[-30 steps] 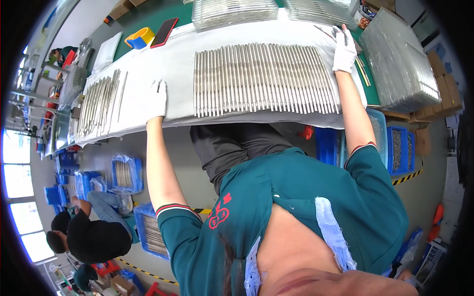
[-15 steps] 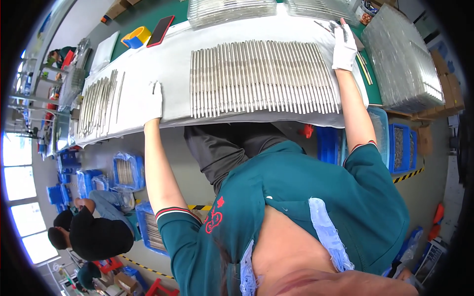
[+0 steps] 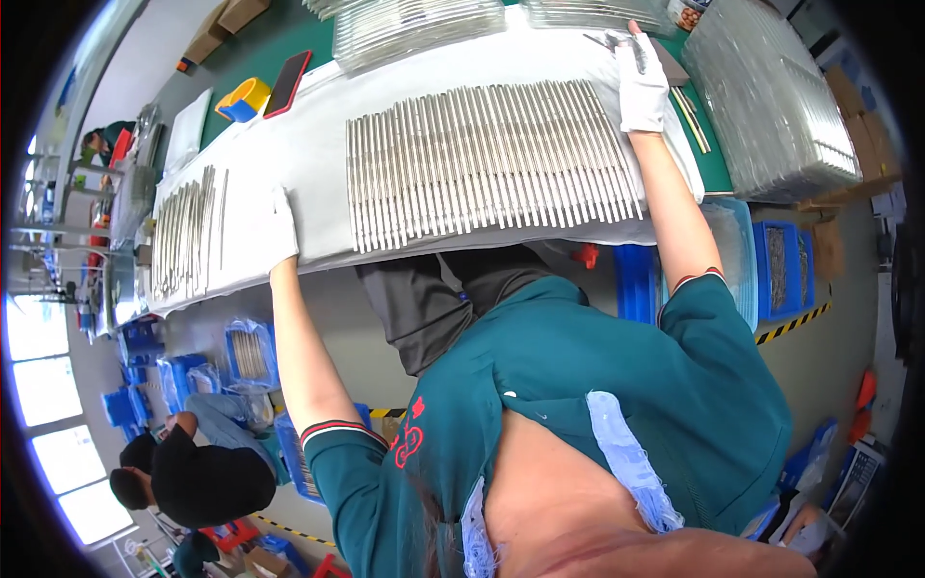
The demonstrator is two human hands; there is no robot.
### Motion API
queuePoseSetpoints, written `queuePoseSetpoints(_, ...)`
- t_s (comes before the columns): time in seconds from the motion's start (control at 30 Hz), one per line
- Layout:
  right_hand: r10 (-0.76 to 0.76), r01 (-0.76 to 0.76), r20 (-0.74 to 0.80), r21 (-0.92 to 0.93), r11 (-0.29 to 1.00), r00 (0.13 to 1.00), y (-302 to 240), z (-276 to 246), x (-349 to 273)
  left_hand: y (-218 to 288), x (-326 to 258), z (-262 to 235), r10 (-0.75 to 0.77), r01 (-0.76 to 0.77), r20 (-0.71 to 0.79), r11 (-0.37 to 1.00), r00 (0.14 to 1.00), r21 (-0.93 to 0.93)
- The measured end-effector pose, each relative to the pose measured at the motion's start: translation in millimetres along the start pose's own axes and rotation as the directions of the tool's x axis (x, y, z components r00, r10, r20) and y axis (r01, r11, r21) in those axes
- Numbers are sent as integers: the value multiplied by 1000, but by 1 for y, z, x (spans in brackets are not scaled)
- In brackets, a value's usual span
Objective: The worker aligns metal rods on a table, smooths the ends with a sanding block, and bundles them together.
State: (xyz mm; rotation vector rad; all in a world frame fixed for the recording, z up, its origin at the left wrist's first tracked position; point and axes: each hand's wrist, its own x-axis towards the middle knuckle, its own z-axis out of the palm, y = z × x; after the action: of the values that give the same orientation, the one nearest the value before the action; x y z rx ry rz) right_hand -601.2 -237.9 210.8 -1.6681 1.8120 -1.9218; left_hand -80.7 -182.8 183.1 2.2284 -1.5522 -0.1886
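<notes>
A long row of slim silvery metal rods lies side by side on the white cloth in front of me. My left hand, in a white glove, rests on the cloth left of this row, fingers stretched out and holding nothing. Further left lies a smaller, looser group of metal rods. Beyond the row's far right corner is my right hand, also gloved, with one bare fingertip showing. Its fingers are closed around a thin dark tool; the tool's exact kind is unclear.
Clear plastic trays of rods stand along the far side, and a tall stack of clear trays at right. A phone and yellow-blue tape rolls lie far left. Blue bins stand below; another person sits lower left.
The view has shifted, so the table and rods appear moved slightly left. Both hands stay at about the same places on the cloth; the left hand's fingers look closer together.
</notes>
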Motion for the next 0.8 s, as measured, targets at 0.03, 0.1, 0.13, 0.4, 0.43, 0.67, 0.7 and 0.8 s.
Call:
queuePoseSetpoints(0.03, 1, -1, -1, 2, 1000, 1000, 5, 2, 1, -7, 2, 2, 0, 0, -1, 1000, 1000, 2)
queuePoseSetpoints(0.1, -42, 44, -21, 68, 997, 999, 21, 7, 3, -16, 5, 7, 95, -93, -41, 995, 995, 35)
queuePoseSetpoints(0.13, -42, 44, -24, 66, 997, 999, 26, 6, 3, -16, 6, 8, 98, -96, -41, 995, 994, 34)
queuePoseSetpoints(0.4, 90, -98, 53, 181, 979, 994, -5, 1, -4, -1, -8, -5, 166, -158, -34, 973, 985, 169)
queuePoseSetpoints(0.43, 88, -97, 57, 186, 978, 994, 1, 2, -3, 7, -9, -9, 162, -153, -38, 973, 986, 170)
queuePoseSetpoints(0.67, 69, -67, 6, 324, 944, 998, 2, 4, -2, -34, -12, 6, 322, -330, -381, 943, 867, 45)
queuePoseSetpoints(0.7, 56, -57, 10, 280, 958, 998, -2, 1, -3, -18, -16, 0, 191, -236, -316, 965, 929, -111)
queuePoseSetpoints(0.8, 131, -133, 33, 400, 907, 991, -3, 2, 0, 3, -37, -9, 49, -127, -221, 925, 974, -358)
